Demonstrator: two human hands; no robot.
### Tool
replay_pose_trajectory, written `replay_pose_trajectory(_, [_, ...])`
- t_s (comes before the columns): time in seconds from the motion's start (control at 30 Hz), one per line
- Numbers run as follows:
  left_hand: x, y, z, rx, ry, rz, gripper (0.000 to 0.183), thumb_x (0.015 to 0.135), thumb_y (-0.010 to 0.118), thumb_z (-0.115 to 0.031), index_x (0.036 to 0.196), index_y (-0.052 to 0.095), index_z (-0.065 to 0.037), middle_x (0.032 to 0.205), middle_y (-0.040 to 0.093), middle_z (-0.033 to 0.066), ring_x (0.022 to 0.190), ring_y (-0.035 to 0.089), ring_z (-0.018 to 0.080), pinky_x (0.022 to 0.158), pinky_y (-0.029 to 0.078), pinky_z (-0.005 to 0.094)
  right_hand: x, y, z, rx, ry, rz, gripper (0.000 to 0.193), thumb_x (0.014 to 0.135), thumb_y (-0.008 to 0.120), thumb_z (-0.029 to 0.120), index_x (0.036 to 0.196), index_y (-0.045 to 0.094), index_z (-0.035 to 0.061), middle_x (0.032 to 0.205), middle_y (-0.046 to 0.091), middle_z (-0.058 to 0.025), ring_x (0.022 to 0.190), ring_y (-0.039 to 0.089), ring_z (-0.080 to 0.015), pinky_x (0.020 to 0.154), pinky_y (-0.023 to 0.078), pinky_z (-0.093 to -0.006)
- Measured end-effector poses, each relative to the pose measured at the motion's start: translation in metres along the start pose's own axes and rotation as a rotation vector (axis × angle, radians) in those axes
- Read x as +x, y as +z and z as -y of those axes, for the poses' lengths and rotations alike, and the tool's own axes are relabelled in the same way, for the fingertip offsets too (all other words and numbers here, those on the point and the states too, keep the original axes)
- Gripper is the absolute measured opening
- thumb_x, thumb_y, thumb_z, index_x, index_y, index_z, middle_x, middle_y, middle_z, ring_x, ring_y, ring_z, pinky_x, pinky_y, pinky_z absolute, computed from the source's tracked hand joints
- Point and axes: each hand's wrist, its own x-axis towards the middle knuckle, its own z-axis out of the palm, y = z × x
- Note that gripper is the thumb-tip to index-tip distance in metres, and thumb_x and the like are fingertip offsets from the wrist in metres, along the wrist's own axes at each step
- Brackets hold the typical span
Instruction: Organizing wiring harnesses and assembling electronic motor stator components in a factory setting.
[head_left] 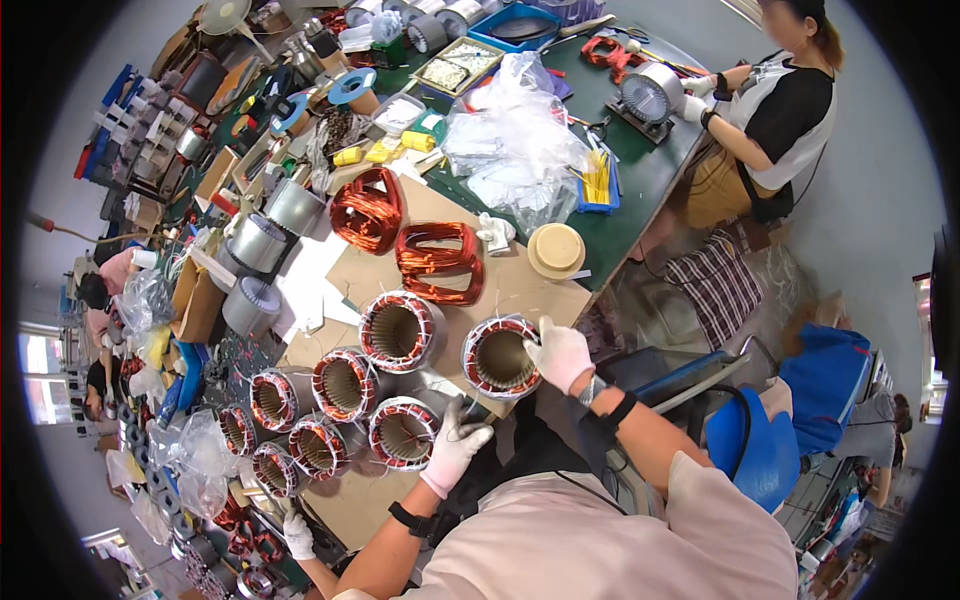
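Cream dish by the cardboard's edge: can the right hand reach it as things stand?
Likely yes: mostly bare cardboard lies between the right hand and the cream dish, nothing blocking. The hand is at the rim of a wound stator, so would probably leave that first.

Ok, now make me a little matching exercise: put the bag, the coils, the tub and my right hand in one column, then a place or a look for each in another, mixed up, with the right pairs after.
Things:
1. Bag
2. Coils
3. Tub
4. Right hand

Places and looks:
A. Round and cream-coloured
B. At the rim of a stator
C. Clear and crumpled, on the green tabletop
D. Copper-coloured, wound in loops

Right pairs: 1-C, 2-D, 3-A, 4-B.
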Motion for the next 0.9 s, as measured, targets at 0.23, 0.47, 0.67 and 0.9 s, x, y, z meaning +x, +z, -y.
replay_pose_trajectory(0.23, [0.044,0.028,-0.053,0.411,0.274,-0.211,0.087,0.088,0.082,-0.028,0.159,0.037,-0.006,0.118,0.063,0.0142,0.100,0.069,0.0272,0.087,0.057,0.0403,-0.046,0.001,-0.007,0.222,0.163,-0.031,0.048,0.088,0.078,0.040,0.115,0.060,0.0040,0.093,0.073,-0.0217,0.090,0.072,-0.0417,0.080,0.057,-0.0514])
replay_pose_trajectory(0.47, [0.044,0.033,-0.076,0.785,0.201,-0.333,0.065,0.090,0.078,-0.036,0.140,0.048,-0.007,0.120,0.069,0.0229,0.107,0.069,0.0407,0.090,0.055,0.0481,0.002,-0.012,-0.020,0.265,-0.241,-0.025,0.061,0.085,0.080,0.029,0.138,0.060,0.0064,0.108,0.067,-0.0214,0.100,0.067,-0.0410,0.088,0.055,-0.0485])
replay_pose_trajectory(0.67, [0.064,0.041,-0.067,1.001,0.144,-0.406,0.060,0.091,0.075,-0.040,0.126,0.048,0.001,0.085,0.073,0.0245,0.081,0.072,0.0463,0.074,0.057,0.0534,0.037,-0.012,-0.020,0.145,-0.395,0.150,0.061,0.083,0.076,0.039,0.126,0.065,-0.0018,0.106,0.073,-0.0251,0.101,0.071,-0.0388,0.088,0.056,-0.0459])
replay_pose_trajectory(0.9, [0.079,0.049,-0.089,1.091,0.146,-0.409,0.039,0.087,0.072,-0.026,0.114,0.055,-0.003,0.083,0.072,0.0244,0.080,0.071,0.0455,0.075,0.057,0.0539,0.028,-0.018,-0.023,0.184,-0.397,0.099,0.042,0.083,0.074,0.026,0.115,0.064,0.0020,0.085,0.071,-0.0229,0.083,0.070,-0.0437,0.074,0.056,-0.0524])
